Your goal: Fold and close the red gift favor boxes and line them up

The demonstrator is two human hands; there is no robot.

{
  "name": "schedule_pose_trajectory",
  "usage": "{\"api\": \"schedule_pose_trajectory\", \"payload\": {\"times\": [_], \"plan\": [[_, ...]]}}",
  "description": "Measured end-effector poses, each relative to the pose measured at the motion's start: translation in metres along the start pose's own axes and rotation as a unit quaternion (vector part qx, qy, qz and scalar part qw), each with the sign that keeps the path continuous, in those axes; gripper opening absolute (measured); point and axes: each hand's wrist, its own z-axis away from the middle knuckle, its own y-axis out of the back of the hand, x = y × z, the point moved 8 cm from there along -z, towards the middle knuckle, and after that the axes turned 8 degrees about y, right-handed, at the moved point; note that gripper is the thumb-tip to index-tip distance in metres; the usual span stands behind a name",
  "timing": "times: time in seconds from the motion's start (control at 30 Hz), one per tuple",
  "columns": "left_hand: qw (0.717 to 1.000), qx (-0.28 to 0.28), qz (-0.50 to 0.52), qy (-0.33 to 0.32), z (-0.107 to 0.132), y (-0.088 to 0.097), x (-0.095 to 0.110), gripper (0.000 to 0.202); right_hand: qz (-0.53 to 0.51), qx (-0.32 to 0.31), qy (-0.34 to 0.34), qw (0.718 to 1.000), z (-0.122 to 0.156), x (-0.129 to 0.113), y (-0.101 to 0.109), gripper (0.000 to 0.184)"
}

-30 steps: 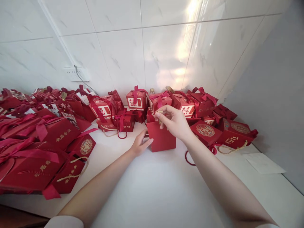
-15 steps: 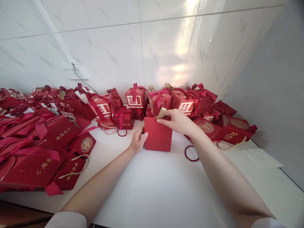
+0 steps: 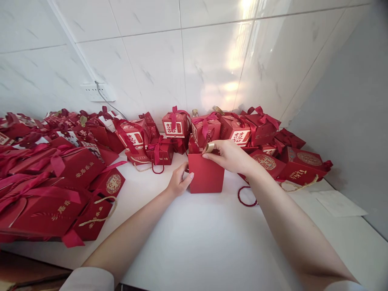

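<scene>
Centre frame, a red box (image 3: 207, 174) stands on the worktop (image 3: 194, 238) – the left hand (image 3: 179, 180) gripping its left edge, probably for steadiness – while the right hand's (image 3: 233, 157) fingers, pinched together, hold a gold strip (image 3: 209, 147) at its top.

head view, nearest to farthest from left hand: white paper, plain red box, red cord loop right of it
1. Plain red box: gripped by left hand
2. Red cord loop: right of the box
3. White paper: far right

The hands (image 3: 179, 182) hold a red box (image 3: 207, 173) and gold strip (image 3: 209, 147).
</scene>
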Motion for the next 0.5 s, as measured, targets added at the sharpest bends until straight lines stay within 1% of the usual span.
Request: {"api": "schedule_pose_trajectory", "payload": {"times": [0.1,0.2,0.27,0.4,0.5], "plan": [[1.0,0.0,-0.002,0.004,0.0,-0.001,0.002,0.029,-0.016,-0.011,-0.003,1.0,0.001,0.002,0.002,0.013],[0.999,0.01,0.03,0.033,-0.001,0.0,0.001,0.033,-0.063,-0.033,-0.028,0.997,0.005,0.005,0.005,0.011],[0.997,0.016,0.056,0.046,-0.002,0.0,0.0,0.038,-0.073,-0.042,-0.041,0.996,0.007,0.006,0.009,0.011],[0.996,0.019,0.078,0.045,-0.002,0.0,-0.001,0.041,-0.056,-0.023,-0.039,0.997,0.008,0.008,0.018,0.015],[0.995,0.01,0.081,0.056,-0.002,-0.001,-0.005,0.044,-0.049,-0.007,-0.032,0.998,0.006,0.009,0.018,0.014]]}}
